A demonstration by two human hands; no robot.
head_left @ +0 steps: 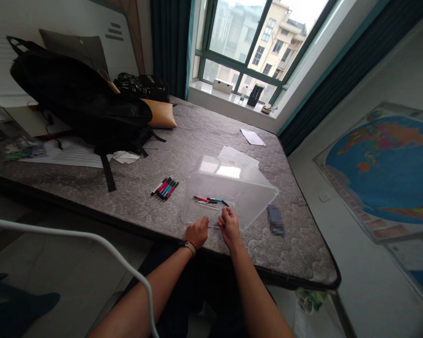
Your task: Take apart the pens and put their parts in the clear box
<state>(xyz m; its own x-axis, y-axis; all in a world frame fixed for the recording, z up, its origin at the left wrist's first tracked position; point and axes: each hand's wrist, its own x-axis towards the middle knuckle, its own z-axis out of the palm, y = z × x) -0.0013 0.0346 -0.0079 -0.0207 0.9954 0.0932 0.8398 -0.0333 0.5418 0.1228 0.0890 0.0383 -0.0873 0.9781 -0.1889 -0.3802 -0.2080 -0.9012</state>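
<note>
At the front edge of the mattress, my left hand and my right hand are close together, fingers closed. A thin pale stick, perhaps a pen refill, runs slantwise between their fingertips. Another slim piece shows low between the hands, too small to name. Just beyond them is a clear plastic box, its open side facing me. Inside it lie a red and black pen, a teal and black pen and several thin light sticks. Left of the box, several red, teal, black and white pens are lined up together.
A blurred-out phone lies right of the box. Papers are behind it. A black backpack and a tan pouch occupy the left side of the mattress. A white cable crosses the lower left foreground.
</note>
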